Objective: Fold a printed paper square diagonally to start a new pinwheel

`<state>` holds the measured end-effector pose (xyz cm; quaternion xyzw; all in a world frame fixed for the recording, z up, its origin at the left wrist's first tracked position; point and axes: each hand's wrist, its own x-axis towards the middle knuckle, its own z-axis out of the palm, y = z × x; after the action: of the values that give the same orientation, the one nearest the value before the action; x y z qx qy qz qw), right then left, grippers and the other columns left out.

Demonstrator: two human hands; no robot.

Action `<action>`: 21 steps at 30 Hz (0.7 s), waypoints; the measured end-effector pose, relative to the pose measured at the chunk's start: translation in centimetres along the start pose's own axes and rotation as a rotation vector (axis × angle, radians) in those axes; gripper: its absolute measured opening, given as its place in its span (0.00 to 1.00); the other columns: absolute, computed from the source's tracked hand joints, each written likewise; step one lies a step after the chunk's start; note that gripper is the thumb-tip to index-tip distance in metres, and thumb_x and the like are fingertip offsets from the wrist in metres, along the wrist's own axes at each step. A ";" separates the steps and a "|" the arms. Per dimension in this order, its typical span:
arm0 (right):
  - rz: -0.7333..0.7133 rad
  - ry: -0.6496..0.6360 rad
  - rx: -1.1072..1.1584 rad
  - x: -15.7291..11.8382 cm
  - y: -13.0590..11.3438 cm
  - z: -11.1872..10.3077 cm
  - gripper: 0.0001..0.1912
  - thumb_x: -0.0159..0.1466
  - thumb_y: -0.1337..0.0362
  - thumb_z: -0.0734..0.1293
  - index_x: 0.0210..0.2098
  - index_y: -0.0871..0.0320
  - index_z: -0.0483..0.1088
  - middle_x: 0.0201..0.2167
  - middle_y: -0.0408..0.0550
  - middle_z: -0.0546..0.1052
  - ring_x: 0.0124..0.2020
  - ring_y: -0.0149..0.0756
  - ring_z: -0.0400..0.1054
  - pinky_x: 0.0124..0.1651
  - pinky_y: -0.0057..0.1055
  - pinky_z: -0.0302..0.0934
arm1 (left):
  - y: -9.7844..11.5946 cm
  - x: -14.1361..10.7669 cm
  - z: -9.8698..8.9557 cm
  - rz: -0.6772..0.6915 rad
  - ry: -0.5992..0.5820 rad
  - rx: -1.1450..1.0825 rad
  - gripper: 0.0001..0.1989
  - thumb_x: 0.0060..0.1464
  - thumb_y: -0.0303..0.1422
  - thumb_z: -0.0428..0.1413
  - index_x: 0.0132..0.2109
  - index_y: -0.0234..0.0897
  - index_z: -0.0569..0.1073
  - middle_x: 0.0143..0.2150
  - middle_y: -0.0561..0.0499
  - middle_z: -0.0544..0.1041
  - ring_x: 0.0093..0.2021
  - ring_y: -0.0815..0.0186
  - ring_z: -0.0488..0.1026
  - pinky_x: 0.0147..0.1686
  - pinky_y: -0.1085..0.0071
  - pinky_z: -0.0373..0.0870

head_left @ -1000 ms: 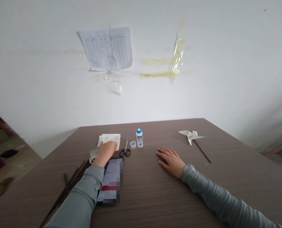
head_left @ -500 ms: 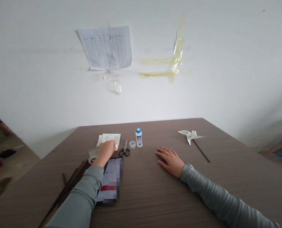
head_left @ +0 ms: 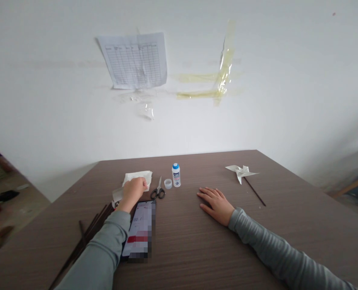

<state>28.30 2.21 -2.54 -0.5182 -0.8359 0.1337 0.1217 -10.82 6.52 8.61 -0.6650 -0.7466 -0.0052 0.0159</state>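
My left hand (head_left: pixel 133 191) is closed, its knuckles up, over the near part of some thin white paper (head_left: pixel 136 175). Its fingertips are hidden beneath the hand, where they meet the paper. Flat on the table lies my right hand (head_left: pixel 216 204), fingers stretched and holding nothing. Between the hands are black-handled scissors (head_left: pixel 158 193), a small clear cup (head_left: pixel 168 184) and a white bottle with a blue cap (head_left: pixel 176 177). Beyond my right hand rests a white paper pinwheel (head_left: pixel 242 172) on a dark stick (head_left: pixel 255 192).
A phone (head_left: pixel 139 229) with a lit screen lies right of my left forearm. Several dark sticks (head_left: pixel 90 231) lie under and left of that forearm. The wooden table (head_left: pixel 185 249) meets a white wall bearing a taped printed sheet (head_left: pixel 135 60) and yellowish tape (head_left: pixel 225 68).
The top white paper by my left hand has shifted slightly, and its edges now line up more closely with the paper below. My right hand has stayed in place.
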 end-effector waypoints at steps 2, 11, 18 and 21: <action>0.000 -0.002 -0.004 0.0 0.0 -0.1 0.34 0.89 0.49 0.69 0.89 0.47 0.76 0.94 0.58 0.71 0.95 0.67 0.63 0.98 0.75 0.52 | 0.0 0.1 0.0 0.003 0.004 -0.006 0.16 0.81 0.31 0.61 0.59 0.42 0.95 0.63 0.36 0.98 0.68 0.44 0.94 0.59 0.62 0.82; 0.003 0.014 0.028 0.0 0.2 0.1 0.34 0.87 0.48 0.70 0.88 0.45 0.78 0.93 0.57 0.73 0.94 0.68 0.64 0.97 0.77 0.53 | 0.2 0.2 0.1 -0.028 0.000 -0.003 0.17 0.81 0.31 0.60 0.56 0.39 0.97 0.63 0.31 0.97 0.68 0.42 0.95 0.59 0.62 0.83; -0.007 0.003 0.005 0.0 0.1 0.0 0.34 0.88 0.50 0.67 0.89 0.45 0.76 0.94 0.56 0.72 0.95 0.66 0.63 0.97 0.77 0.52 | 0.7 -0.3 -1.1 -0.050 0.056 -0.026 0.15 0.78 0.31 0.63 0.51 0.41 0.97 0.57 0.34 0.99 0.63 0.44 0.96 0.56 0.62 0.83; 0.006 -0.017 -0.012 -0.1 -0.2 -0.2 0.35 0.88 0.49 0.66 0.90 0.49 0.75 0.94 0.57 0.70 0.96 0.66 0.62 0.98 0.75 0.51 | 0.9 -0.8 -1.8 -0.044 0.108 -0.044 0.15 0.78 0.30 0.62 0.48 0.42 0.96 0.56 0.37 0.99 0.63 0.44 0.96 0.60 0.61 0.84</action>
<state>28.29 2.06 -2.31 -0.5204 -0.8361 0.1334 0.1109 -9.76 5.80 10.41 -0.6476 -0.7587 -0.0578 0.0414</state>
